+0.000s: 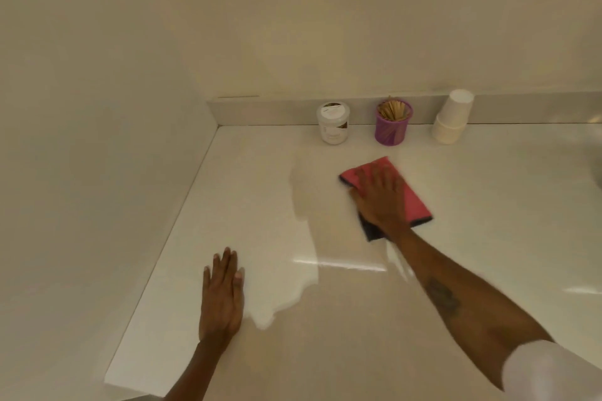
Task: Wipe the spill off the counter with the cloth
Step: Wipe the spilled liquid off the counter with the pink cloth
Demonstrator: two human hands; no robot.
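I see my right hand spread flat, pressing the folded pink cloth with dark edging onto the glossy white bench, mid-bench before the purple stick-filled cup. My left hand rests open, palm down, near the bench's left edge.

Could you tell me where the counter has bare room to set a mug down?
Bare counter lies right of the red cloth, and along the left wall beyond the left hand. The back edge is crowded: jar, purple cup, paper cups.
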